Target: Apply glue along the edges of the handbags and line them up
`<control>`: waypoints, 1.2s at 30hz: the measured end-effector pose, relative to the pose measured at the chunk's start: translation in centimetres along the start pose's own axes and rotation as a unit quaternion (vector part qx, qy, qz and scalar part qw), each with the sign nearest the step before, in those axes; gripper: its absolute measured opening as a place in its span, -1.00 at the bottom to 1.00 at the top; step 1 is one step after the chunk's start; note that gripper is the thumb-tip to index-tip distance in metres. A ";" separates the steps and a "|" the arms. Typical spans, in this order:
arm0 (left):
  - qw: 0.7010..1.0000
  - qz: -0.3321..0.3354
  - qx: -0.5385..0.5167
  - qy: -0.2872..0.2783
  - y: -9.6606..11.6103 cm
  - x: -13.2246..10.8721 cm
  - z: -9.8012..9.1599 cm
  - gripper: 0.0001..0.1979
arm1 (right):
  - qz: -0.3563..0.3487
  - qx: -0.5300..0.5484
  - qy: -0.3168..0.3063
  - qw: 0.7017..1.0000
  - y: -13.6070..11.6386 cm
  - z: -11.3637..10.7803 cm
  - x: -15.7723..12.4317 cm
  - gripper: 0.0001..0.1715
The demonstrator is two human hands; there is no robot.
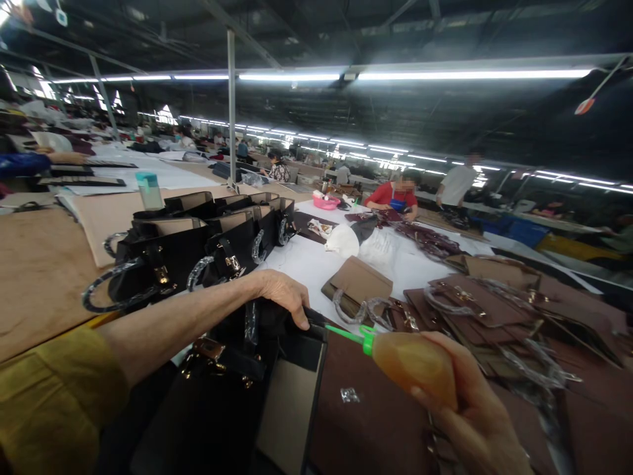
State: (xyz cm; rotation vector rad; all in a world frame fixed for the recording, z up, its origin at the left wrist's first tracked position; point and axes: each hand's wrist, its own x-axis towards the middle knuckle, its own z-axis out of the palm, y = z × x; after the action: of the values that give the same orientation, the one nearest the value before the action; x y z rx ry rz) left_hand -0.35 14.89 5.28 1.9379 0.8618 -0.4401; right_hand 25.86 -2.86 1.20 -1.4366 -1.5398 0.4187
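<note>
My left hand (281, 293) reaches across and grips the top edge of a black handbag (237, 382) lying open in front of me. My right hand (469, 422) is wrapped round an orange squeeze bottle (413, 359) with a green nozzle (346, 335). The nozzle tip points at the bag's rim, just below my left fingers. The bag shows gold clasps and a grey lining panel.
A row of black handbags (198, 244) with wrapped handles stands at the left. Brown bag pieces (494, 310) are stacked at the right, a tan bag (359, 280) lies ahead. A teal-capped bottle (148, 190) stands far left. A person in red (395, 196) works opposite.
</note>
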 end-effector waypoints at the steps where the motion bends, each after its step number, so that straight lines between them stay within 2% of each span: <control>1: 1.000 -0.001 -0.002 -0.001 0.0 0.0 0.0 -0.74 | -0.004 0.000 -0.003 1.000 -0.2 0.1 -0.1 -0.42; 6: 1.000 -0.015 -0.015 -0.012 0.1 -0.1 0.1 -0.73 | -0.009 0.010 -0.016 1.000 0.1 0.0 -0.8 -0.41; 13: 1.000 -0.013 0.015 -0.004 0.4 -0.3 0.2 -0.71 | -0.064 -0.006 -0.039 0.997 1.2 -0.2 -1.4 -0.37; 17: 1.000 -0.011 0.017 -0.005 0.5 -0.2 0.3 -0.69 | -0.032 0.009 -0.009 0.999 0.6 -0.2 -0.9 -0.44; 22: 0.999 -0.026 0.039 -0.002 0.6 -0.5 0.2 -0.66 | -0.036 -0.003 -0.048 0.998 0.8 -0.1 -1.0 -0.40; 26: 0.999 -0.005 0.047 -0.002 0.9 -1.0 0.1 -0.62 | 0.024 0.028 -0.008 0.999 0.4 0.3 -1.6 -0.44; 29: 0.997 0.008 0.082 0.011 1.3 -1.2 0.2 -0.64 | 0.061 0.025 -0.001 0.998 0.3 0.2 -1.5 -0.44; 32: 0.992 0.011 0.124 0.032 1.6 -1.2 0.4 -0.68 | 0.074 0.020 -0.029 0.997 0.9 0.0 -1.0 -0.43; 36: 0.990 0.017 0.134 0.033 1.5 -0.9 0.7 -0.71 | 0.082 0.025 -0.069 0.994 2.1 0.1 -0.8 -0.37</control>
State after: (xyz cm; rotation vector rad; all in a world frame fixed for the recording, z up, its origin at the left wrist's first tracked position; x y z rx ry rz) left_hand 0.13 13.43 6.40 2.2217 0.8439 -0.4939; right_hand 26.90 -2.98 -0.83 -1.5263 -1.5135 0.6621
